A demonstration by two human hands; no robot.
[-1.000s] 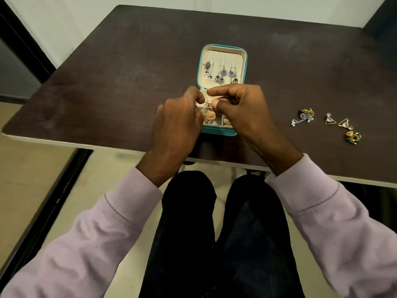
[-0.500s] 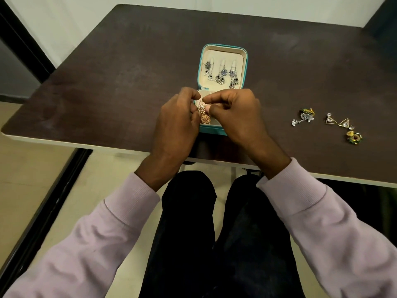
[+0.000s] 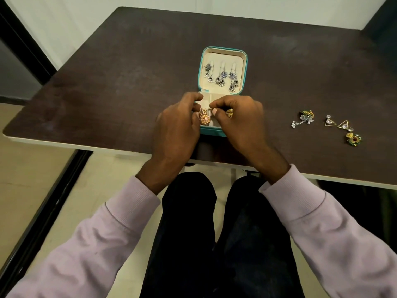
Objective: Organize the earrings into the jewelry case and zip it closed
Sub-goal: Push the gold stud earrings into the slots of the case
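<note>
My left hand (image 3: 176, 127) & right hand (image 3: 240, 123) meet over the near half of the open case (image 3: 223, 91), near the table's (image 3: 107, 82) front edge. Gold earring (image 3: 204, 118) sits between my fingertips, both hands pinching at it, low over the case's left compartments. A 2nd gold piece (image 3: 229, 112) shows at my right knuckles; can't tell if it's held or lying in the case. Lid stands back w/ three silver earrings (image 3: 222, 76) hung inside. Loose earrings (image 3: 326, 125) lie well right of my right hand, bare tabletop between. Lots of open table left & behind the case.
</note>
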